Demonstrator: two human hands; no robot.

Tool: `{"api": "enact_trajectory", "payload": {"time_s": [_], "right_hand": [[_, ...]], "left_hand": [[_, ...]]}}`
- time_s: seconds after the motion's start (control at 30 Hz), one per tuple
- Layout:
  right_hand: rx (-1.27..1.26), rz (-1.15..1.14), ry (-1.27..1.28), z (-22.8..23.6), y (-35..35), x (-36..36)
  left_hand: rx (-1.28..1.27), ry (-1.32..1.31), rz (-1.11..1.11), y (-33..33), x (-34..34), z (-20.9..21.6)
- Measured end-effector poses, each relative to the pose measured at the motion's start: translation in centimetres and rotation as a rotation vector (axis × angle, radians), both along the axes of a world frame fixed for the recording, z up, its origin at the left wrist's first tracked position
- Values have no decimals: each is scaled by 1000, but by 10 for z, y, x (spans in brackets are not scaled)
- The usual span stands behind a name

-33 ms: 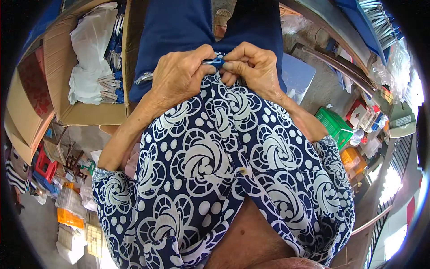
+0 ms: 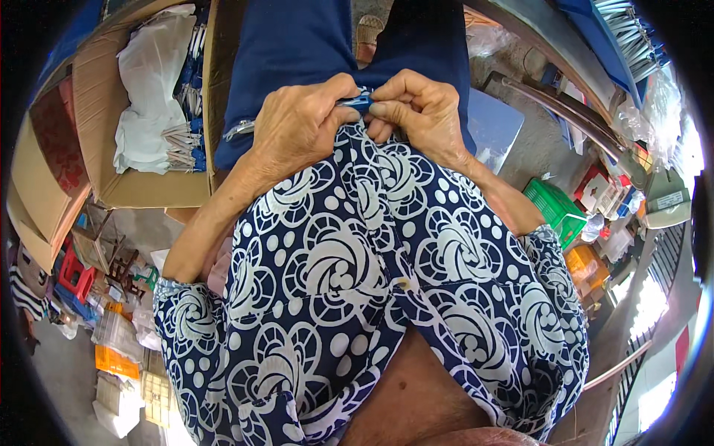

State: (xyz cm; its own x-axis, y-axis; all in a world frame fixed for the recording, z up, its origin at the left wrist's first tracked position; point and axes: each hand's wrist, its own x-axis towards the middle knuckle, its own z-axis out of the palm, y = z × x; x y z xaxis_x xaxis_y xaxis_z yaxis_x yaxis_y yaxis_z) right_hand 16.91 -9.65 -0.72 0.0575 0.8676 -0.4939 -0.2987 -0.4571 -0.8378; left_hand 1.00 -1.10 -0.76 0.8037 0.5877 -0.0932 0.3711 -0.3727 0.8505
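Pinched between both hands, left hand and right hand, a small blue clip-like piece sits above the lap; likely light, rigid, best gripped by its ends.

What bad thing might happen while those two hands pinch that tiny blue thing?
1. The small blue piece is held only by fingertips of the left hand and right hand, so it might slip and drop onto the lap.
2. It sits right above the patterned shirt, so cloth may get caught in it.
3. The open cardboard box stands close by the left elbow and might get bumped.
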Motion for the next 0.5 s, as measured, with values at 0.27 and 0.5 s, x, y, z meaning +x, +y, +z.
{"api": "enact_trajectory", "payload": {"time_s": [0.27, 0.5], "right_hand": [[4, -76, 113, 1, 13, 3], [123, -86, -97, 33, 38, 14]], "left_hand": [[-326, -58, 129, 17, 2, 8], [-558, -181, 227, 54, 15, 41]]}}
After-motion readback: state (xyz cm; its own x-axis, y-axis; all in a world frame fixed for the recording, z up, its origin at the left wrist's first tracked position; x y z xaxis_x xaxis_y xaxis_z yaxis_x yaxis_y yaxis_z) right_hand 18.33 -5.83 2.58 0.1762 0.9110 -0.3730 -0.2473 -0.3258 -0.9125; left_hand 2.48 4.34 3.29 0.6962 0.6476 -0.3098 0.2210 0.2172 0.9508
